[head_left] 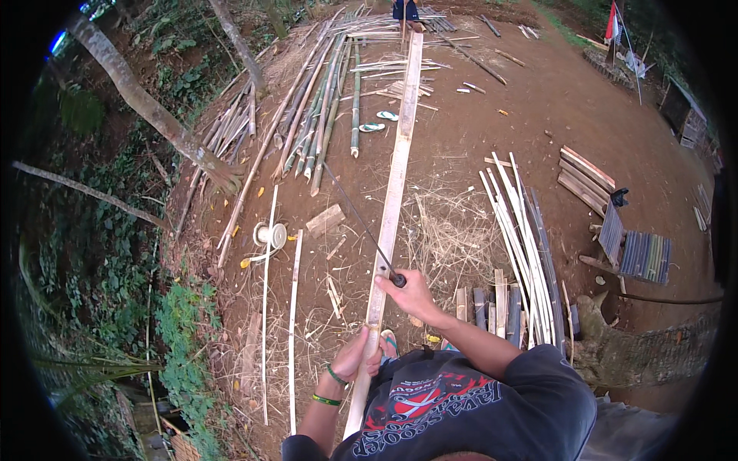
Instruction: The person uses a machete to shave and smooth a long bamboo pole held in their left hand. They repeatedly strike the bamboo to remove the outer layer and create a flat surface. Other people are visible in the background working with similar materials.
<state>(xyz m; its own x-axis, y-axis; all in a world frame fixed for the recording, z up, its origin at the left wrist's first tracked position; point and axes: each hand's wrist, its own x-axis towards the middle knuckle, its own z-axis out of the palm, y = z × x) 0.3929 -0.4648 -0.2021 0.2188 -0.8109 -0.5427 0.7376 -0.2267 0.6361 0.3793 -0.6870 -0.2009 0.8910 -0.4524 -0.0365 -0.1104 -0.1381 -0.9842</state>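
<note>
A long pale split bamboo length (393, 192) runs from beside my body away to the far end of the yard. My left hand (357, 356) is wrapped round its near part, with a green band and a dark yellow-marked band on the wrist. Farther along it, my right hand (409, 295) grips the dark handle of a long knife (359, 217). Its thin blade, seen nearly edge-on, slants up and left across the bamboo. Whether the blade touches the bamboo I cannot tell. The right thumb and fingertips lie close to the bamboo's surface.
Far off, a person's legs (405, 11) show at the bamboo's other end. Bamboo poles (323, 115) lie at the far left; pale strips (523, 246) lie at the right. A cord spool (270, 236), a wood block (325, 220) and sandals (373, 127) sit on the dirt. Shavings (453, 230) are scattered about.
</note>
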